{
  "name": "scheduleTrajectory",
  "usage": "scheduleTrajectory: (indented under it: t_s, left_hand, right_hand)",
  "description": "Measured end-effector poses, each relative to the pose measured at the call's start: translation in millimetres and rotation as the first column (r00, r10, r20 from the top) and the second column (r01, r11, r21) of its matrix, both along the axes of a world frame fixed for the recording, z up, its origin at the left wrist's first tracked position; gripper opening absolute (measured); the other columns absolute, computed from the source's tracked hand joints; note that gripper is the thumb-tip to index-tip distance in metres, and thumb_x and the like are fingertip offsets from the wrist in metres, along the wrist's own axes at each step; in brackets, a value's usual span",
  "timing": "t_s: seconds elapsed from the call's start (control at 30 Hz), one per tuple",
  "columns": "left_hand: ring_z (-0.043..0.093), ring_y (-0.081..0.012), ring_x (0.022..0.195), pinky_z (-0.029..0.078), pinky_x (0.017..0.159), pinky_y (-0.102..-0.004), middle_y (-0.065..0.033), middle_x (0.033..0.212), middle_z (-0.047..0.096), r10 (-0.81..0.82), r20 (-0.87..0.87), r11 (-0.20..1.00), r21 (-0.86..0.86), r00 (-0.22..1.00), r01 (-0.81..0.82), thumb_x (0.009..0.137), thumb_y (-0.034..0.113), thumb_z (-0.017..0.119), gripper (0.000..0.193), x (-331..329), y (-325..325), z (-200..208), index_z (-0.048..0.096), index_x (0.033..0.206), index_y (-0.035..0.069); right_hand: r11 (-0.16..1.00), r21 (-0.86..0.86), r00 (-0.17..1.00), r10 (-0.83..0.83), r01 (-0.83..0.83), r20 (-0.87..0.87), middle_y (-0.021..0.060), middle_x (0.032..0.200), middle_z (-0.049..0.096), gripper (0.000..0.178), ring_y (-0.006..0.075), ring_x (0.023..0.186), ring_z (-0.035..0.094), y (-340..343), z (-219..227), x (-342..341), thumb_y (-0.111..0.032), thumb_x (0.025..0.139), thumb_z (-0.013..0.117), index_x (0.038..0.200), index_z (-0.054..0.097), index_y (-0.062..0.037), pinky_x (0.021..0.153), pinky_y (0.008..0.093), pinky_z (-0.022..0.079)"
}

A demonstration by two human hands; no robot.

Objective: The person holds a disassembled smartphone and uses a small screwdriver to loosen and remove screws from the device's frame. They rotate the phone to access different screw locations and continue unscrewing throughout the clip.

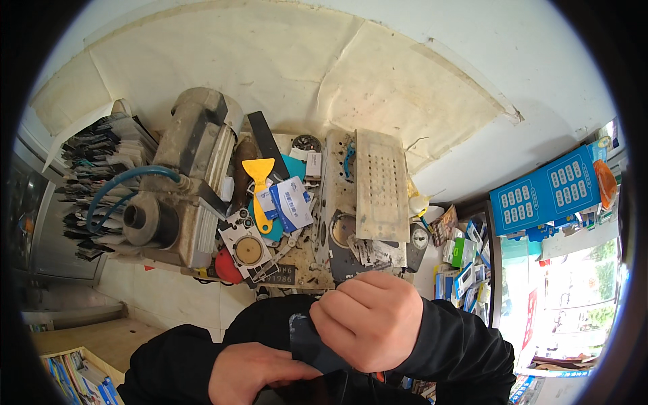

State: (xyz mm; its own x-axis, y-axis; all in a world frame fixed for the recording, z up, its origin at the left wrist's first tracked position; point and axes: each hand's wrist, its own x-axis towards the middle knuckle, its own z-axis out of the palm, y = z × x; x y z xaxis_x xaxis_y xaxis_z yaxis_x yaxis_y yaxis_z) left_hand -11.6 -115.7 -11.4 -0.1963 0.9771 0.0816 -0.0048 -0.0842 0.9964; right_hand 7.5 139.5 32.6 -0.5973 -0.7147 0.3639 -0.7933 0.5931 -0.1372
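Note:
Close to my body, my right hand (368, 320) is curled into a fist, knuckles up, against the edge of a dark, thin flat piece (310, 343) with a scuffed top edge. What its fingertips grip underneath is partly hidden. Lower and to the left, my left hand (248, 372) is closed, with its fingers pointing right along the lower edge of that piece. Under these fingers is a glossy black flat thing (307, 390), cut off by the picture's lower edge. A small orange bit (380, 376) shows below my right fist.
Ahead stands a cluttered workbench with a grey machine (196, 155), a yellow scraper (259, 172), blue-and-white cards (291, 204) and a perforated metal plate (382, 185). Stacked packets (108, 169) fill the left. Small boxes (464, 252) crowd the right beside a blue sign (547, 189).

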Motion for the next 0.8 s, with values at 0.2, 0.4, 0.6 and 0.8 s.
scheduleTrajectory:
  t_s: [0.2, 0.4, 0.6, 0.8]
  left_hand:
    - [0.064, -0.0211, 0.071, 0.048, 0.065, -0.0323, -0.0103, 0.089, 0.067, 0.053, -0.093, 0.998, 0.028, 0.994, -0.05, 0.054, 0.044, 0.102, 0.098, -4.3, -1.8, -0.3, 0.067, 0.13, -0.006]
    - [0.065, -0.0219, 0.07, 0.048, 0.065, -0.0323, -0.0102, 0.083, 0.066, 0.073, -0.03, 0.993, 0.097, 0.997, -0.069, 0.057, 0.043, 0.101, 0.096, 1.8, -0.7, -3.2, 0.066, 0.129, -0.009]
    - [0.071, -0.0232, 0.074, 0.052, 0.066, -0.0321, -0.0135, 0.089, 0.072, 0.107, -0.157, 0.985, 0.152, 0.982, -0.083, 0.058, 0.043, 0.1, 0.097, -1.8, -3.2, -5.1, 0.064, 0.13, -0.01]
    - [0.074, -0.0238, 0.078, 0.055, 0.07, -0.0312, -0.0152, 0.094, 0.074, 0.02, -0.024, 1.0, -0.02, 1.0, -0.02, 0.058, 0.04, 0.1, 0.095, -0.5, -1.4, -0.1, 0.064, 0.13, -0.009]
  right_hand:
    - [0.992, -0.117, 0.992, -0.055, 0.041, -0.117, 0.0072, 0.08, 0.058, 0.04, 0.0215, 0.066, 0.061, 1.6, -6.5, -4.1, -0.015, 0.056, 0.067, 0.091, 0.071, 0.0042, 0.055, 0.0313, 0.049]
    - [0.975, -0.174, 0.985, -0.152, 0.137, -0.076, 0.0079, 0.086, 0.07, 0.039, 0.0233, 0.065, 0.068, 18.6, 9.9, -9.8, -0.003, 0.063, 0.08, 0.102, 0.075, 0.0011, 0.054, 0.0332, 0.055]
    - [0.967, -0.223, 0.985, -0.091, 0.122, 0.143, 0.0103, 0.094, 0.072, 0.036, 0.0254, 0.071, 0.07, 22.3, 12.2, -11.9, 0.001, 0.072, 0.081, 0.107, 0.076, 0.0017, 0.059, 0.0356, 0.057]
    - [0.99, -0.137, 0.995, -0.031, 0.045, 0.099, 0.0072, 0.087, 0.062, 0.038, 0.0237, 0.078, 0.065, 7.4, 4.7, -9.6, -0.015, 0.068, 0.069, 0.101, 0.073, 0.0028, 0.063, 0.0346, 0.053]
